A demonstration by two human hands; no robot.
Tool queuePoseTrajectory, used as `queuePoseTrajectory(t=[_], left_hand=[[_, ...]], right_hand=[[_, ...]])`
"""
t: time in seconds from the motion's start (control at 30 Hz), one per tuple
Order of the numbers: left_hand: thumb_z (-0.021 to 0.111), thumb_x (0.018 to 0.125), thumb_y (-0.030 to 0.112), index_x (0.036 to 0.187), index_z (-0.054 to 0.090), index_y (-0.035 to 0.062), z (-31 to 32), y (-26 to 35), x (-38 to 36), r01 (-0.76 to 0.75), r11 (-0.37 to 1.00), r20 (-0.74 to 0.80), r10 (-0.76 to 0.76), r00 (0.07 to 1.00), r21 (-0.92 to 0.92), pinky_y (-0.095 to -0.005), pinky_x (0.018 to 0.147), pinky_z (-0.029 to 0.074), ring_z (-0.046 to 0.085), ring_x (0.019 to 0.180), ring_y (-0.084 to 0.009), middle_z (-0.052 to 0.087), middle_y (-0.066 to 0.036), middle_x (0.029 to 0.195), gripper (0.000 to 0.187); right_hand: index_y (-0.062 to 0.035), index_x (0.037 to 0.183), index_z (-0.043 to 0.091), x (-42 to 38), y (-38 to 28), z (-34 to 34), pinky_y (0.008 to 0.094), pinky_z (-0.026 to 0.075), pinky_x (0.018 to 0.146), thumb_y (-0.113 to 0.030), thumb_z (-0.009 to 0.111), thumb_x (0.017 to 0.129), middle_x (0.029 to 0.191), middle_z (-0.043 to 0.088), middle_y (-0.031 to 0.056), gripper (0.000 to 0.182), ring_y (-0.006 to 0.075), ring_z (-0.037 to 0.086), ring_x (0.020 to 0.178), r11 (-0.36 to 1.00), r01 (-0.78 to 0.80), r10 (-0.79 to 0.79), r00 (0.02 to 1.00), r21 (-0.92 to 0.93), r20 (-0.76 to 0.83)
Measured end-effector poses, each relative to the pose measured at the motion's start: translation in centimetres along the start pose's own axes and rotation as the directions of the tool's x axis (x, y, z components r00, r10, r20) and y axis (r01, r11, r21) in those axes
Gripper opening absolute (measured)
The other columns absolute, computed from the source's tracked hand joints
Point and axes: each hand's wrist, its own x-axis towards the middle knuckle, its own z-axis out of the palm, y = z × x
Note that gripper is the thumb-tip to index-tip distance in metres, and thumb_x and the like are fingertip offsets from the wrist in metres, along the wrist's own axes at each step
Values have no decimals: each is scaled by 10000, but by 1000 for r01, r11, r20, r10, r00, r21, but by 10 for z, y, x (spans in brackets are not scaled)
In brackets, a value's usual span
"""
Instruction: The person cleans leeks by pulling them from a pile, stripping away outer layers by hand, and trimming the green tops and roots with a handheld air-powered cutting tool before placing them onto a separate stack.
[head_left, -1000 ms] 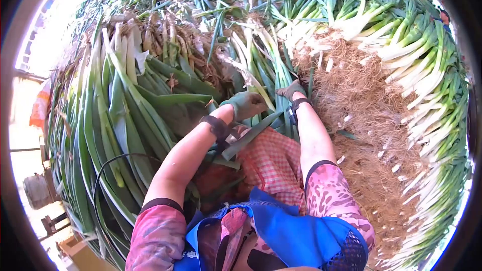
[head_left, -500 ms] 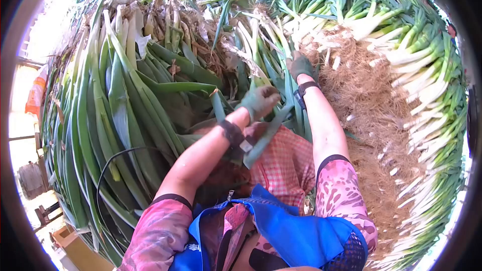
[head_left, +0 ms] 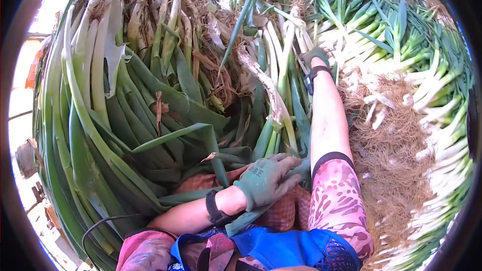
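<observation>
My left hand (head_left: 268, 179), in a green work glove, lies low in front of me with its fingers stretched out to the right. It rests over loose green leek leaves (head_left: 241, 223) and a red checked cloth (head_left: 281, 214). My right hand (head_left: 317, 59), gloved too, reaches forward beside upright leek stalks (head_left: 283, 45). Its fingers are mostly hidden behind its back, so I cannot see whether they grip a stalk. Between the hands, a dried, peeling leek (head_left: 263, 78) leans over the green leaves.
A large heap of leeks (head_left: 113, 135) with long leaves fills the left side. On the right, a curved row of leeks with white shanks (head_left: 447, 140) borders a mat of brown roots (head_left: 391, 170). A thin black cable (head_left: 98, 226) loops at lower left.
The view has shifted. My left hand has come lower and flattened over the leaves, its fingers now extended. The right hand stays out by the stalks, its fingers turned further from view.
</observation>
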Motion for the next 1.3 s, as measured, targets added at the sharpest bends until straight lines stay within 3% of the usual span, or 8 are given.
queuePoseTrajectory(t=[0.2, 0.43, 0.57, 0.77, 0.87, 0.97, 1.27, 1.3], left_hand=[[635, 923, 231, 1217, 602, 9, -2, 5, 4, -2, 997, 4, 1, 1000, 71, -425, 807, 546, 684, 940, -363, 649, -219, 1087, 370], [668, 908, 239, 1217, 628, 5, 9, -21, 16, 44, 998, -151, -38, 988, 35, -384, 882, 528, 676, 1015, -322, 687, -211, 1084, 390], [669, 953, 235, 1273, 591, -35, 17, -38, 30, -3, 970, -272, -65, 960, -242, -292, 871, 530, 645, 985, -137, 702, -115, 1105, 426], [681, 947, 223, 1391, 463, -28, 27, 27, 31, -339, 901, -363, 231, 903, -272, -328, 981, 491, 608, 1140, -183, 645, -144, 1226, 555], [680, 950, 224, 1374, 443, -24, 33, 108, 13, -581, 666, -331, 478, 814, -468, -327, 940, 503, 602, 1094, -167, 646, -125, 1166, 546], [587, 1005, 300, 1218, 554, -22, 47, 146, -20, -463, 811, -395, 319, 862, -356, -286, 819, 510, 590, 923, -107, 654, -51, 1036, 388], [674, 954, 355, 1144, 609, 16, 72, 150, -131, -338, 750, -146, 312, 939, -569, -291, 733, 553, 637, 804, -120, 659, -40, 976, 395], [663, 960, 254, 1144, 608, 17, 72, 139, -133, -381, 577, -193, 361, 912, -722, -347, 774, 594, 687, 811, -172, 679, -63, 973, 306]], right_hand=[[8, 1167, 689, 1, 18, -14, 417, 560, 833, -349, 873, 657, 1080, 720, 165, 650, 296, 689, 899, 984, 159, -172, 968, 79, 185], [-39, 1058, 733, -11, 103, 15, 370, 537, 650, -241, 817, 745, 893, 721, 80, 382, 205, 648, 715, 735, 191, -430, 873, 650, 230], [35, 1137, 627, -129, 129, -47, 313, 548, 688, -226, 837, 715, 932, 709, 101, 539, 182, 658, 755, 547, 197, -526, 837, 814, 151], [-24, 1211, 625, -305, 182, -125, 249, 532, 753, -117, 726, 838, 1003, 684, 28, 397, 108, 638, 846, 242, 186, -743, 667, 952, 58], [-33, 1274, 559, -405, 196, -153, 276, 536, 789, -93, 738, 807, 1041, 669, 29, 504, 122, 633, 887, 212, 306, -732, 679, 928, -56], [-33, 1273, 540, -497, 204, -166, 299, 535, 802, -121, 777, 773, 1011, 667, 39, 561, 138, 636, 902, 497, 548, -616, 769, 673, -172], [-24, 1224, 531, -583, 254, -132, 313, 561, 736, -178, 771, 784, 964, 670, 100, 524, 180, 655, 844, 343, 698, -661, 655, 629, -366], [-25, 1221, 530, -585, 263, -137, 315, 570, 716, -177, 766, 789, 959, 668, 105, 515, 183, 657, 836, 357, 748, -669, 623, 560, -406]])
